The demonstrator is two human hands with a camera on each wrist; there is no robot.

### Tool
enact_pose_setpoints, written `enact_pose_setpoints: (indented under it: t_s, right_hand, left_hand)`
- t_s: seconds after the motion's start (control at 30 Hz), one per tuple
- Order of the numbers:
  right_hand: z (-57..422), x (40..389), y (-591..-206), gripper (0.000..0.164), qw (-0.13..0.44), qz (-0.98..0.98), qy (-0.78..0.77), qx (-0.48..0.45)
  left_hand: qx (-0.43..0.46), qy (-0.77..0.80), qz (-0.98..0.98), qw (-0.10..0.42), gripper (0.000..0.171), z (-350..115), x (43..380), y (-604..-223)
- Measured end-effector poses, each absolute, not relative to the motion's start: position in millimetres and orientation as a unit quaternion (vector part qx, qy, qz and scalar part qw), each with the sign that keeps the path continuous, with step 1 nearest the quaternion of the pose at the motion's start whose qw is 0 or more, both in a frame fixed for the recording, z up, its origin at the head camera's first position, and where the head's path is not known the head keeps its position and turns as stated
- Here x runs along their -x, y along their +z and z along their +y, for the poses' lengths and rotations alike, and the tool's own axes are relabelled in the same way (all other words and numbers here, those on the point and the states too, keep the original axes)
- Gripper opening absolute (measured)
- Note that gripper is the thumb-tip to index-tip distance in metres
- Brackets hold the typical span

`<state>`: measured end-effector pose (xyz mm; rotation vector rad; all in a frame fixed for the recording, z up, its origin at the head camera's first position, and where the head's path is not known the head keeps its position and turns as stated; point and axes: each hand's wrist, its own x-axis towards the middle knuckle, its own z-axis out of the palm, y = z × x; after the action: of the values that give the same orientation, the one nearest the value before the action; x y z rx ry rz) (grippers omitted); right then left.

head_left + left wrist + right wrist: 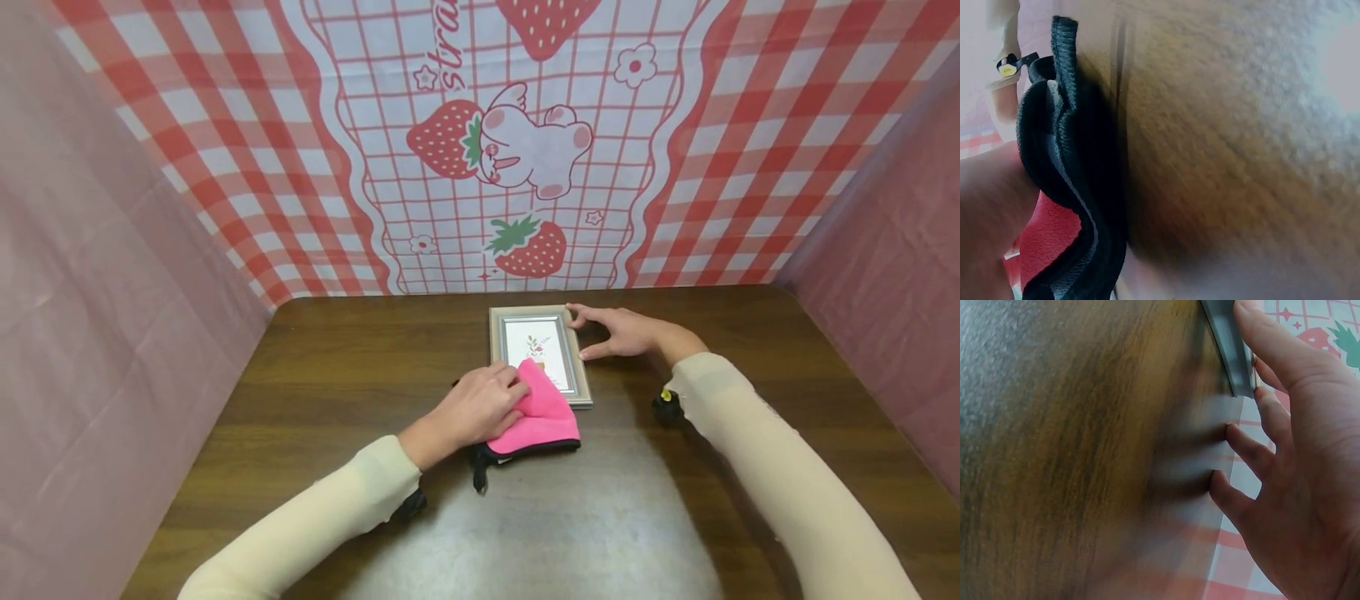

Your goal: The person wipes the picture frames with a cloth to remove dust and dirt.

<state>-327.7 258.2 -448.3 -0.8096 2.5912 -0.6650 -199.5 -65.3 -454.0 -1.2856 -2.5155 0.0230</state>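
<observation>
A cream-and-silver picture frame (534, 327) with a small plant print lies face up near the table's back edge. Over its lower left part lies a bright pink cloth (543, 414) with a black edge and a black strap. My left hand (480, 406) grips this cloth with curled fingers against the frame's front. In the left wrist view, the black edging (1107, 250) hangs close over the table. My right hand (624, 332) holds the frame at its upper right corner, thumb on the right side. Its other fingers (1241, 450) reach down toward the tabletop in the right wrist view.
The brown wooden table (360, 358) ends at a red-and-white strawberry backdrop (525, 150) close behind the frame. Pink curtains (112, 292) stand along both sides. A black device (667, 406) with a yellow mark sits under the right wrist.
</observation>
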Motion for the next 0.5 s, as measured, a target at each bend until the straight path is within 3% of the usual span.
enact_pose_setpoints:
  t_s: [0.5]
  right_hand:
    - [257, 326, -446, 0.094, 0.155, 0.911, -0.231, 0.304]
  left_hand:
    - [0.447, 0.029, -0.885, 0.13, 0.023, -33, 202, -453]
